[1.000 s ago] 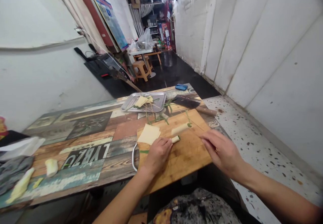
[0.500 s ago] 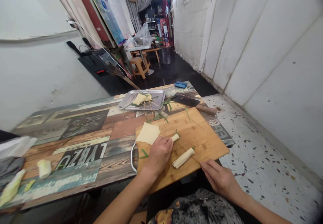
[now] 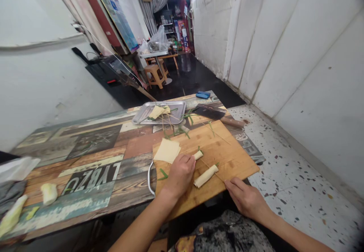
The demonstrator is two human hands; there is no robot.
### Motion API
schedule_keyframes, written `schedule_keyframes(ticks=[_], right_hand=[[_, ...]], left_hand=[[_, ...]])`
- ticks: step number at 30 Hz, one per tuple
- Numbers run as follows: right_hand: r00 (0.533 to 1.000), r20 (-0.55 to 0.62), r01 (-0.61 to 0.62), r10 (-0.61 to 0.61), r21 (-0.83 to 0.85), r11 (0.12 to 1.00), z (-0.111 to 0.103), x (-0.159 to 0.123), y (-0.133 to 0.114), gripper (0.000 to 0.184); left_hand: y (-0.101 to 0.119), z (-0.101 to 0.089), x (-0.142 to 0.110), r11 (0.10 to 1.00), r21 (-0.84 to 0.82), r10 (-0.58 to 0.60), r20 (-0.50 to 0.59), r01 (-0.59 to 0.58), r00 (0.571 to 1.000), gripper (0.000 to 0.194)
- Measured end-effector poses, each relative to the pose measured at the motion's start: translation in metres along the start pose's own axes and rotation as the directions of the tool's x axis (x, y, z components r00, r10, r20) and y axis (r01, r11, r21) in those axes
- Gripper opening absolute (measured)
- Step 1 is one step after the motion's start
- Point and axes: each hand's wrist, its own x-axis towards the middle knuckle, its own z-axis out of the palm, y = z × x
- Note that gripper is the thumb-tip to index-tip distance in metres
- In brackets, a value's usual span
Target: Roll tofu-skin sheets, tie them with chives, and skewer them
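My left hand point(image 3: 182, 172) is closed around a pale rolled tofu sheet point(image 3: 198, 155) with green leaf showing at its end, low over the wooden cutting board point(image 3: 239, 157). A thin wooden skewer point(image 3: 218, 177) runs through a second tofu-sheet roll point(image 3: 206, 176), its tip pointing toward the roll in my left hand. Its other end is pinched by the fingers of my right hand point(image 3: 246, 197), at the board's near right edge. Flat square tofu sheets point(image 3: 166, 149) lie stacked beside my left hand. A scrap of green leaf point(image 3: 163, 174) lies below them.
Beyond the board sit a metal tray point(image 3: 139, 118) with rolls on skewers and a cleaver point(image 3: 209, 111) with a wooden handle. A blue object point(image 3: 203, 94) rests at the table's far end. Cabbage pieces point(image 3: 49, 194) lie at the left.
The skewer has slid further through the second roll, and more of it now shows on the far side. My right hand has shifted slightly left; my left hand stays on its roll.
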Motion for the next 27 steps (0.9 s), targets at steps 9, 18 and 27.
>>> schedule_keyframes(ticks=[9, 18, 27], right_hand=[[1.000, 0.009, 0.005, -0.005, -0.033, 0.999, 0.001, 0.002, -0.001, 0.035], [0.998, 0.060, 0.013, -0.009, -0.072, 0.997, -0.003, 0.011, -0.003, 0.035], [0.979, 0.201, -0.029, 0.037, -0.044, 0.999, -0.001, 0.031, -0.007, 0.029]], left_hand=[[-0.002, 0.001, -0.001, 0.999, -0.047, 0.004, 0.020, -0.003, 1.000, 0.024], [-0.004, 0.003, -0.001, 0.996, -0.075, 0.054, 0.013, -0.053, 0.998, 0.023], [-0.006, 0.003, -0.005, 0.992, -0.124, 0.029, 0.138, -0.012, 0.990, 0.022]])
